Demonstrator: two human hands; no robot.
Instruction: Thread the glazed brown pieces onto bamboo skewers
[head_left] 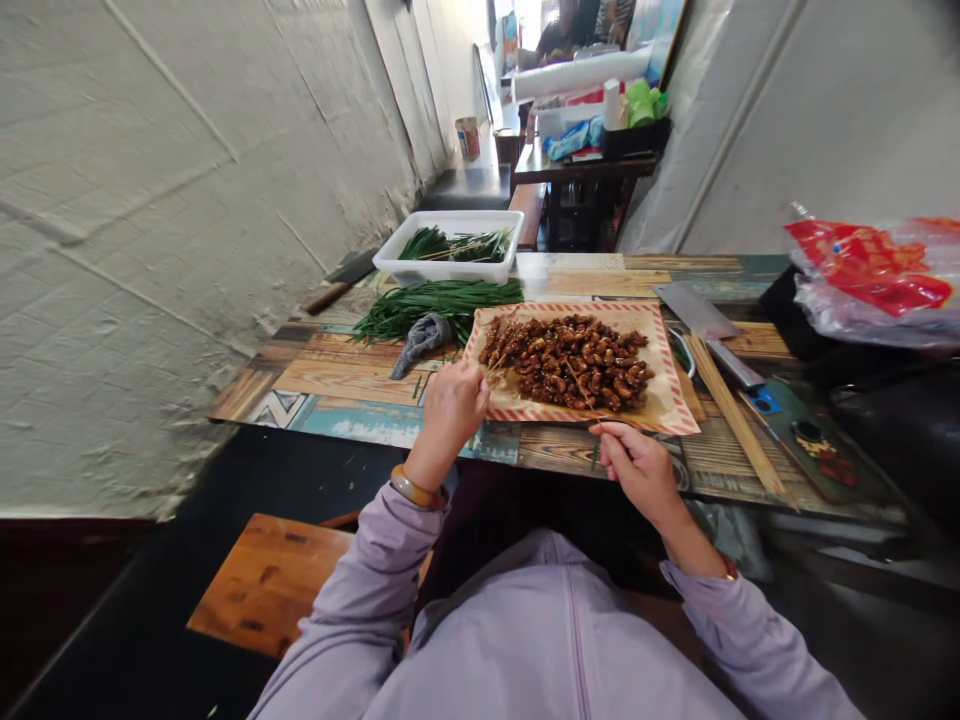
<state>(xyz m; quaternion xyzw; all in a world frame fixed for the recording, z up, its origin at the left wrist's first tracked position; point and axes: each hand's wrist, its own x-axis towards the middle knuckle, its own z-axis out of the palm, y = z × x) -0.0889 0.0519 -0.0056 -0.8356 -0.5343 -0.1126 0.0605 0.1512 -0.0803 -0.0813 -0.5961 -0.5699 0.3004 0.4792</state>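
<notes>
A heap of glossy brown food pieces [574, 360] lies on a paper sheet with a red-striped border [675, 405] on the wooden table [337, 375]. My left hand [452, 405] is closed at the sheet's near left corner, pinching what look like thin wooden skewers. My right hand [637, 462] rests at the sheet's near edge, fingers curled around a thin skewer that points into the heap.
Green chives [435, 305] lie behind the sheet, beside a grey rag [420, 338]. A white tub [450, 245] holds more chives and skewers. A cleaver [694, 310], a skewer bundle [731, 410] and plastic bags [877, 280] sit right. A wall runs along the left.
</notes>
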